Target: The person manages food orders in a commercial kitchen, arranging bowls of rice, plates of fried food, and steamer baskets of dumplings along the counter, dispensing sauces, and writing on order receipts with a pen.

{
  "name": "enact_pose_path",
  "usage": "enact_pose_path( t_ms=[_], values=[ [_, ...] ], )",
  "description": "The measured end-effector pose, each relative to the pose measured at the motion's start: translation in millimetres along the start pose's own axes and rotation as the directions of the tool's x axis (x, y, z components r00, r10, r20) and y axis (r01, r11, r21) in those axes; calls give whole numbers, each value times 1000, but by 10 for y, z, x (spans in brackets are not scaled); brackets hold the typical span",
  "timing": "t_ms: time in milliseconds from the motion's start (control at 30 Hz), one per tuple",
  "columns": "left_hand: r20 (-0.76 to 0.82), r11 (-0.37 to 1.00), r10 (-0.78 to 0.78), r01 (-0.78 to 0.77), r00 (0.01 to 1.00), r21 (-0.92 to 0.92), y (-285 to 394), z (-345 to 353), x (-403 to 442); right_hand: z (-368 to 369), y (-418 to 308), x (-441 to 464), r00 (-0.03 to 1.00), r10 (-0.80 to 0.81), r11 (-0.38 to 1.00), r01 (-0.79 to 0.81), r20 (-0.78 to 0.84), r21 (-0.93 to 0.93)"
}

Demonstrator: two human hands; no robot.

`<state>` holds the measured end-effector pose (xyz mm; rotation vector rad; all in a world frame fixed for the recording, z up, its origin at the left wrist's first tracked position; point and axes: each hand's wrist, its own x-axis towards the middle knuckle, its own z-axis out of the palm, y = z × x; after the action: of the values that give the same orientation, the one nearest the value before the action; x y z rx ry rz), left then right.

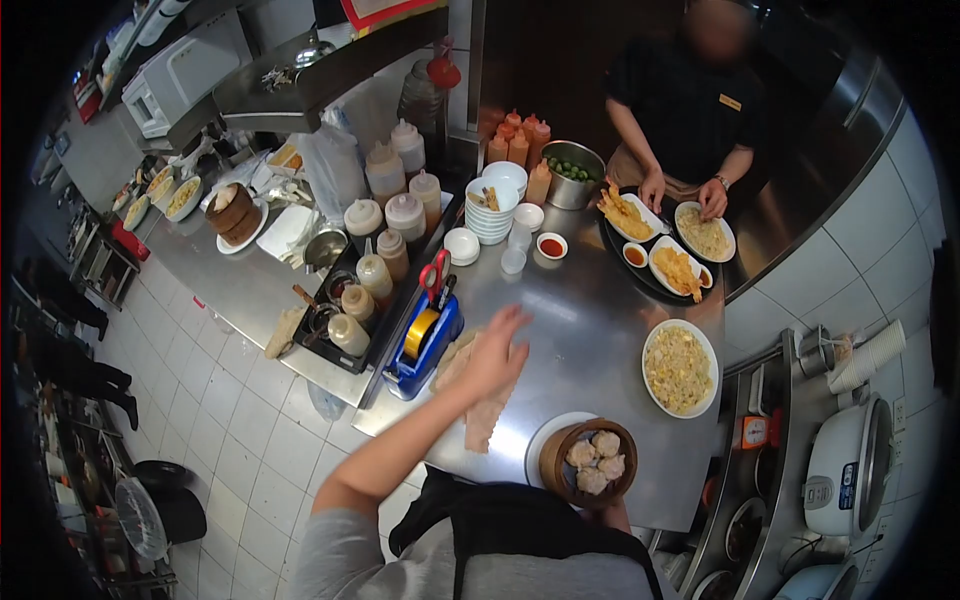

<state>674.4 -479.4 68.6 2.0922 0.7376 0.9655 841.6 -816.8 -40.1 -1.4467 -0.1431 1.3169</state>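
My left hand (496, 352) reaches out over the steel table, fingers stretched and apart, holding nothing. A crumpled beige cloth (487, 425) lies beneath that hand and wrist. To its left stands a blue tape dispenser (432, 352) with a yellow roll and red-handled scissors (434, 276). Close to my body, a round bamboo steamer (560, 462) with several dumplings (596, 462) rests on a white plate (541, 440). My right hand (612, 516) shows only in part at the steamer's near side; its fingers are hidden, so its grip cannot be made out.
An oval plate of fried rice (680, 368) sits right. Across the table, a person (690, 110) has both hands at a black tray (640, 270) of fried food. Stacked white bowls (490, 215), a red sauce dish (550, 246), a pot (572, 180) and squeeze bottles (373, 270) stand around.
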Motion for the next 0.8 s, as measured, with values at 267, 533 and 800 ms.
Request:
enact_pose_path(
  t_ms=[267,533,800],
  values=[
    [-189,556,-312,341,931,758,-955,-533,2332,381,-188,-118,984,-50,998,54,-170,17],
    [-93,546,-298,249,950,800,-1348,-868,2553,604,-377,-75,971,-60,997,45,-230,-69],
    [240,811,-62,-91,969,578,-782,-943,2199,498,-557,1065,970,-180,982,168,-163,-85]
  ],
)
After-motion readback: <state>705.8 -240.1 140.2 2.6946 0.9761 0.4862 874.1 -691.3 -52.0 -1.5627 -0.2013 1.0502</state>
